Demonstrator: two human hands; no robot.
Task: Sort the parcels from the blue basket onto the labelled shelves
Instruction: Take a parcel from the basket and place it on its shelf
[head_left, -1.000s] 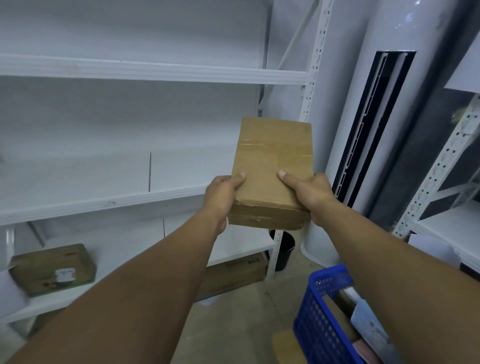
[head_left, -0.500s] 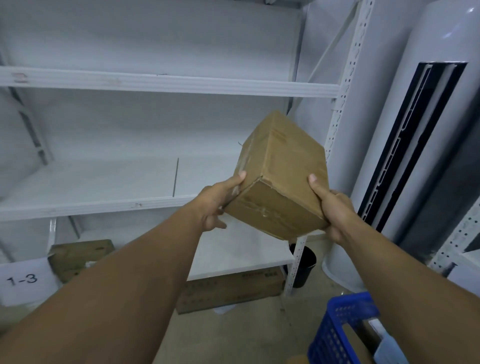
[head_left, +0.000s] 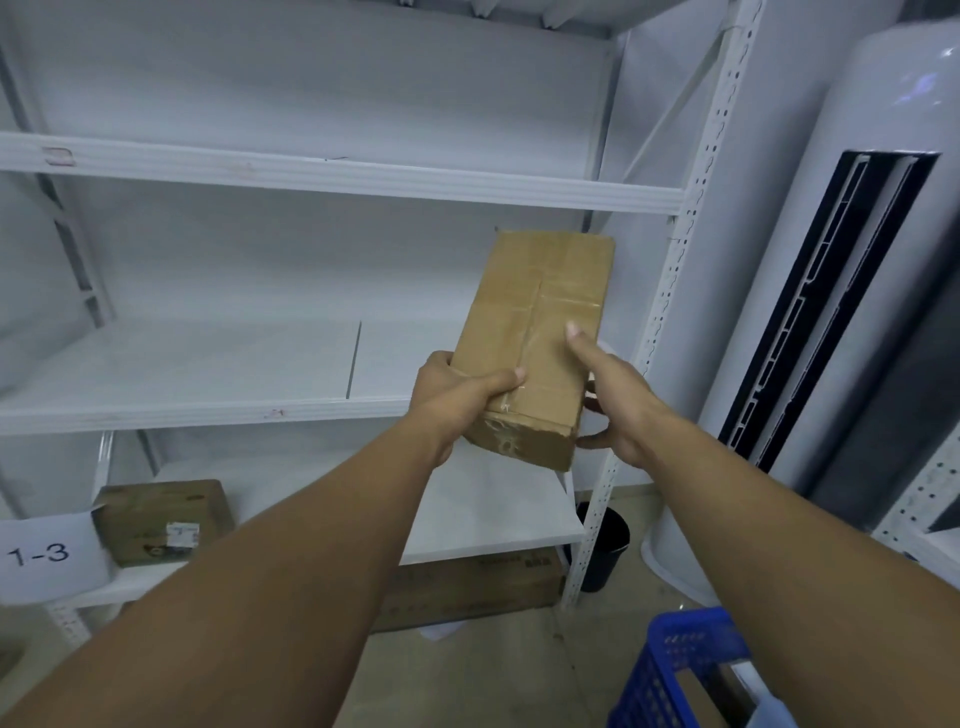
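Observation:
A taped brown cardboard parcel (head_left: 540, 332) is held up in front of the white shelving unit, at the height of its middle shelf (head_left: 208, 415). My left hand (head_left: 457, 400) grips the parcel's near left corner, thumb across the top face. My right hand (head_left: 613, 395) holds the near right edge, thumb on top and fingers curled underneath. The blue basket (head_left: 675, 670) stands on the floor at the lower right, partly hidden by my right forearm, with more parcels inside.
A paper label reading 1-3 (head_left: 41, 556) hangs at the lower shelf's left end, beside a brown box (head_left: 161, 519). A long carton (head_left: 467, 587) lies under that shelf. A black bin (head_left: 602, 545) and a tall white air conditioner (head_left: 831, 312) stand right of the rack.
The parcel has been turned in my hands from a tilted, corner-on pose to a flat face up, its long side pointing away. My left thumb now lies across the top.

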